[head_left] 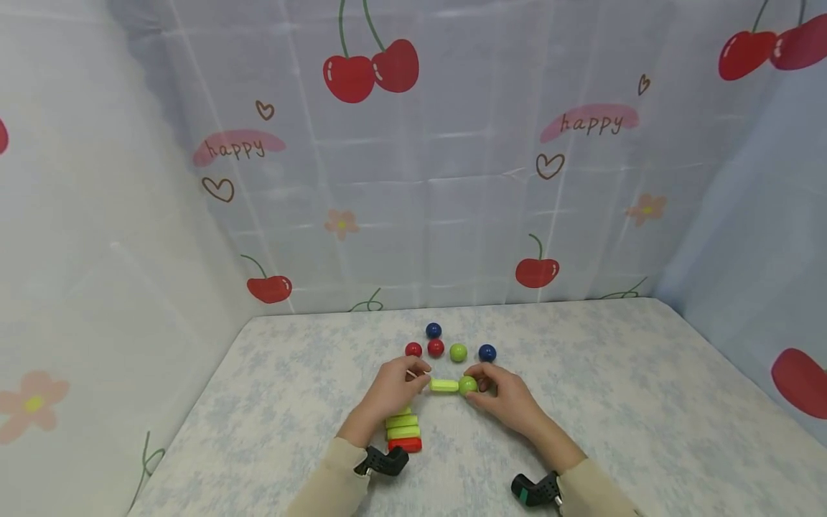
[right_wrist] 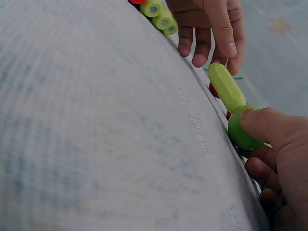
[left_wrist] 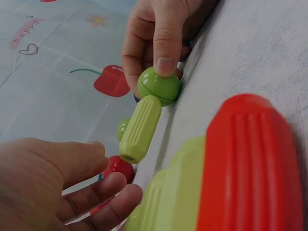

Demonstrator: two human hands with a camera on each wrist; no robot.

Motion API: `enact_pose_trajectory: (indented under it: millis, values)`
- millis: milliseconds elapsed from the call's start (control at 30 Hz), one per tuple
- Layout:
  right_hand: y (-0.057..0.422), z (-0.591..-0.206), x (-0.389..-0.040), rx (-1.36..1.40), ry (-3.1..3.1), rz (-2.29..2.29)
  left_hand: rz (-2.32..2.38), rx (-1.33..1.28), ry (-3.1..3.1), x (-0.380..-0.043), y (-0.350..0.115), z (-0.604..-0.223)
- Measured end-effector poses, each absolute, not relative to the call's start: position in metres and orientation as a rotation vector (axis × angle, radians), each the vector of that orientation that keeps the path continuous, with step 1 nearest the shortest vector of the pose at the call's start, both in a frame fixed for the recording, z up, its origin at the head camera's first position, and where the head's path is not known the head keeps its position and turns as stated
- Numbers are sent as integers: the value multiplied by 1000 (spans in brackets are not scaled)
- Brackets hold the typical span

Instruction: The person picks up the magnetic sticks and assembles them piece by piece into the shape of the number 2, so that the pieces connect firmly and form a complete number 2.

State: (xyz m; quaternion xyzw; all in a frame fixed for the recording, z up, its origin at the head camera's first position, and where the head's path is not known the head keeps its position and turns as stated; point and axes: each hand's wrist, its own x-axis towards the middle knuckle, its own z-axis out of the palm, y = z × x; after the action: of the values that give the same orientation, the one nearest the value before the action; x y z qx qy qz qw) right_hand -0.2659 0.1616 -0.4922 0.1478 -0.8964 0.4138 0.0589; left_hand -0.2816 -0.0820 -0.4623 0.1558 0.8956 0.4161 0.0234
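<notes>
My right hand (head_left: 507, 398) pinches a green ball (head_left: 468, 385) between thumb and fingers. A ridged yellow-green rod (head_left: 444, 385) is joined end-on to that ball and points toward my left hand (head_left: 395, 388). In the left wrist view, a gap shows between the left thumb and fingers, and the rod's free end (left_wrist: 131, 156) is just past the fingertips. The left hand holds nothing. Beneath the left forearm lies a row of yellow-green rods (head_left: 403, 421) with a red rod (head_left: 405, 445) at its near end. Round metal-looking tips show on those rods in the right wrist view.
Beyond the hands are two red balls (head_left: 436, 348), another green ball (head_left: 458, 352) and two blue balls (head_left: 433, 330). The pale mottled tabletop (head_left: 581, 359) meets a cherry-printed curtain (head_left: 446, 201) at the back and sides.
</notes>
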Motion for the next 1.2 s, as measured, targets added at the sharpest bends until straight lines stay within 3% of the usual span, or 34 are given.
enact_pose_trajectory:
  millis: [400, 767, 1200]
  values:
    - [162, -491, -265, 418, -2734, 1239, 1435, 205, 2795, -305, -104, -460]
    - [161, -492, -266, 424, -2733, 1252, 1523, 275, 2583, -334, -113, -471]
    - [163, -492, -265, 436, -2714, 1232, 1506, 264, 2641, -333, -110, -477]
